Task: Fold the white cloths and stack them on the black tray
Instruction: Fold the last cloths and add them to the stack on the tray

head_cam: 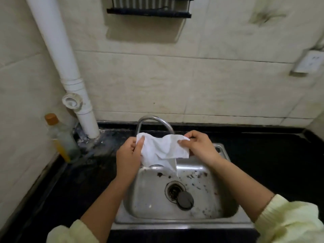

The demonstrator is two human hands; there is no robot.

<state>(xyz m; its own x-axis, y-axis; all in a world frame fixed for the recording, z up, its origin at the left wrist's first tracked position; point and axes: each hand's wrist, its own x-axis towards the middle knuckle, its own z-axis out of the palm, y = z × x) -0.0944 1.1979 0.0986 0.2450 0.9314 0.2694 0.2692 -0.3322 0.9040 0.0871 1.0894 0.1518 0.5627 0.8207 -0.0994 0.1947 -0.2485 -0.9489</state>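
A crumpled white cloth point(163, 149) hangs in the air above the back of the steel sink point(150, 213), just in front of the tap. My left hand point(128, 155) grips its left upper corner, thumb on top. My right hand point(199, 146) pinches the right upper edge between thumb and fingers. One loose corner of the cloth droops down toward the basin. No black tray is in view.
A curved chrome tap point(154, 123) rises behind the cloth. The basin holds dark debris, a drain point(174, 191) and a black plug point(185, 200). A bottle with an orange cap point(59, 137) stands at the left by a white pipe point(57, 55). Black countertop point(271, 158) surrounds the sink.
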